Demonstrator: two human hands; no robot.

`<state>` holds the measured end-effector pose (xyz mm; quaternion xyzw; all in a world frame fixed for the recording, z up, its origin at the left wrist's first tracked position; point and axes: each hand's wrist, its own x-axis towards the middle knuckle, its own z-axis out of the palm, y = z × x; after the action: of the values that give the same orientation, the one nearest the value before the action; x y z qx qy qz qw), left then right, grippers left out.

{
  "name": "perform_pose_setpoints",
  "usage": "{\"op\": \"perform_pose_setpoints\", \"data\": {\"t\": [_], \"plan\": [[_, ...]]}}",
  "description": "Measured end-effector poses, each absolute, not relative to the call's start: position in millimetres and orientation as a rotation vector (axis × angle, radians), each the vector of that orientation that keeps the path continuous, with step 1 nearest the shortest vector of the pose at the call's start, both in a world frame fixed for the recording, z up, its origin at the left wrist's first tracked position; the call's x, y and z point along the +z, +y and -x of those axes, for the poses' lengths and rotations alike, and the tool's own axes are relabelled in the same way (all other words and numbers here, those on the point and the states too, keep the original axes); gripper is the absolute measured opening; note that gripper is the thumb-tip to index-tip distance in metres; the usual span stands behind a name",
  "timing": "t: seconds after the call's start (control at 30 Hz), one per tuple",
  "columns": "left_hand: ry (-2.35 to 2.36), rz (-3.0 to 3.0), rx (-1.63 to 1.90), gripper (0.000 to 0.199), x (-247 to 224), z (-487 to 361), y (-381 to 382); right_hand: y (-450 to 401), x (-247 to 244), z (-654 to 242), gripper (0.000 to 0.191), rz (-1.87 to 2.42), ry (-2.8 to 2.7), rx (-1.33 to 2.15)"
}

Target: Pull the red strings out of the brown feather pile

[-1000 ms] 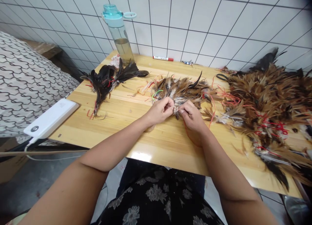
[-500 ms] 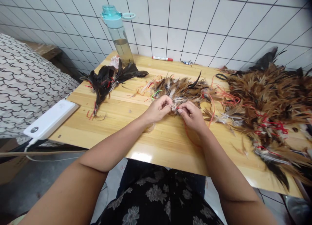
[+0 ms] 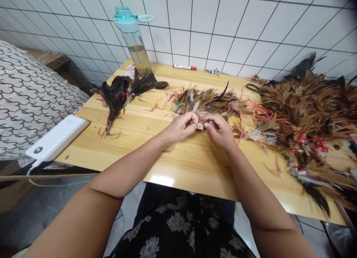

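Head view: the left hand (image 3: 181, 127) and right hand (image 3: 220, 130) are met fingertip to fingertip, both pinched on a small bundle of brown feathers (image 3: 199, 125) held just above the pale wooden table (image 3: 178, 157), at the near edge of a loose brown feather heap (image 3: 206, 99). A red thread (image 3: 213, 153) trails under the right wrist. Farther left a black feather cluster (image 3: 124, 88) is seen; behind it, a teal-capped clear water bottle (image 3: 134, 36); right, a large brown feather pile (image 3: 306, 112).

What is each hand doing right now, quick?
Left hand: closed, pinching the brown feather bundle.
Right hand: closed, pinching the same bundle's end, with a red string trailing beneath it.
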<state>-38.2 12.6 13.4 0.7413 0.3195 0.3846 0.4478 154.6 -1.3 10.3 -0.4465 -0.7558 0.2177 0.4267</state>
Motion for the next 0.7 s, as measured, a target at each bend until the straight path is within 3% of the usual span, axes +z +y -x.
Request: {"op": "perform_pose_setpoints", "data": {"t": [0.4,0.7], "plan": [[0.825,-2.192,0.877,0.008,17.8,40.2,11.3,0.4,6.5,-157.4,0.015,1.168,-1.816,0.776],[0.797,-2.056,0.865,0.006,18.6,39.0,9.0,1.3,10.1,-158.0,0.013,1.106,-1.962,0.634]]}}
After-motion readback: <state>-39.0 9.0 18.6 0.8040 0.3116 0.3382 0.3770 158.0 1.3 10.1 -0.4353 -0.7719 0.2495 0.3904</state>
